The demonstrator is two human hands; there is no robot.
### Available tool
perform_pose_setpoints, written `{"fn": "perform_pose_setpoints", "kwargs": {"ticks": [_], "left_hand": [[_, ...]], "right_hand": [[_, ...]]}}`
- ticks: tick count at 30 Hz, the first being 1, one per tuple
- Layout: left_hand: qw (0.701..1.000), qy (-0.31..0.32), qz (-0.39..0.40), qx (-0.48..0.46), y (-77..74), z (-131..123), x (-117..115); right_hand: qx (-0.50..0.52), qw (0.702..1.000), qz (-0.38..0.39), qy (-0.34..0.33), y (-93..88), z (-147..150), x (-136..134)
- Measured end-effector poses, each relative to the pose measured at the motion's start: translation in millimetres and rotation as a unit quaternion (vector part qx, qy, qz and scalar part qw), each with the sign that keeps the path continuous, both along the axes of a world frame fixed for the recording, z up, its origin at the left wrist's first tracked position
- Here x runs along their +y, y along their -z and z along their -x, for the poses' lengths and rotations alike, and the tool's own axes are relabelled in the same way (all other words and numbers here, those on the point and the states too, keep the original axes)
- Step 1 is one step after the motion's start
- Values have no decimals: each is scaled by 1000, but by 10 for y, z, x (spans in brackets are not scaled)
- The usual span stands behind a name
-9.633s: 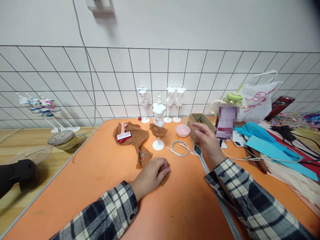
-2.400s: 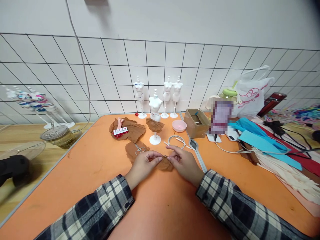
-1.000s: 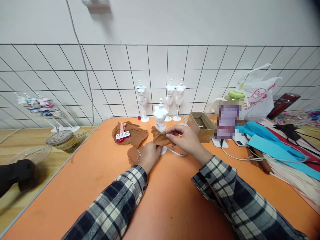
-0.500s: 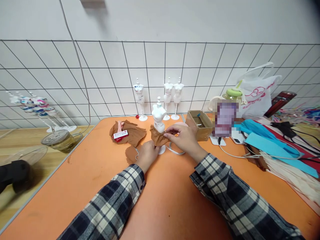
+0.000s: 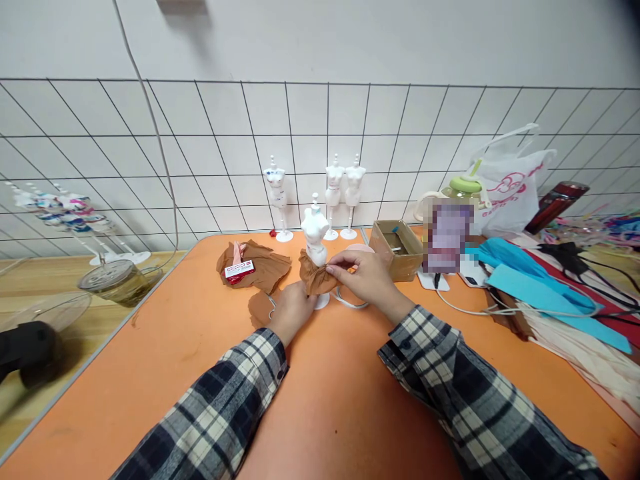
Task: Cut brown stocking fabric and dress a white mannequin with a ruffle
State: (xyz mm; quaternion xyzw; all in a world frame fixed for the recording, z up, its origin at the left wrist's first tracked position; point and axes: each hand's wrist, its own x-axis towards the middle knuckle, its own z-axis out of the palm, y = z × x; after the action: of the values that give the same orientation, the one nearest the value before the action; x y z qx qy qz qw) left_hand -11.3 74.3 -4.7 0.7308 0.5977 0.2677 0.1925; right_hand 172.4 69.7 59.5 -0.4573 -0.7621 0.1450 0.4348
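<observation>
One white dress form [image 5: 315, 230] stands on its round base near the far edge of the orange worktop [image 5: 320, 393]. Brown fabric [image 5: 313, 279] surrounds its lower body, below the waist. Right hand [image 5: 363, 272]: thumb and forefinger pinch the near right edge of this fabric. Left hand [image 5: 294, 305]: positioned low beside the stand; its fingertips are hidden, so its grip cannot be told.

Surrounding items: a single rear dress form [image 5: 277, 190] stands behind, to the left; a pair of rear dress forms [image 5: 334, 187] stands behind, to the right. A cardboard box [image 5: 403, 263] is located just beyond the right hand, which partly covers a pink bowl [image 5: 359, 247] and a white cable loop [image 5: 353, 306]. The left hand partly covers the scissors [image 5: 272, 308], which lie on a brown offcut [image 5: 257, 310]. Farther left, a red-and-white packet [image 5: 239, 270] rests on crumpled brown cloth [image 5: 273, 265]. Well to the right are a blurred-out phone [image 5: 449, 237] and blue material [image 5: 555, 307].
</observation>
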Motion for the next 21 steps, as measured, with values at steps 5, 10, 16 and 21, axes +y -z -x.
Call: {"fn": "perform_pose_setpoints", "kwargs": {"ticks": [5,10,16,21], "left_hand": [[1000,3,-14,19,-1,-2,11],[999,-6,-21,29,30,35,55],[999,-6,-37,14,85,81,114],[999,-8,-43,-18,96,82,115]], "right_hand": [[-6,1000,-5,11,5,-22,16],[23,999,-19,13,-13,-65,-1],[-4,997,-69,-19,-85,-73,-68],[-7,997,-78,26,-107,-83,-109]]}}
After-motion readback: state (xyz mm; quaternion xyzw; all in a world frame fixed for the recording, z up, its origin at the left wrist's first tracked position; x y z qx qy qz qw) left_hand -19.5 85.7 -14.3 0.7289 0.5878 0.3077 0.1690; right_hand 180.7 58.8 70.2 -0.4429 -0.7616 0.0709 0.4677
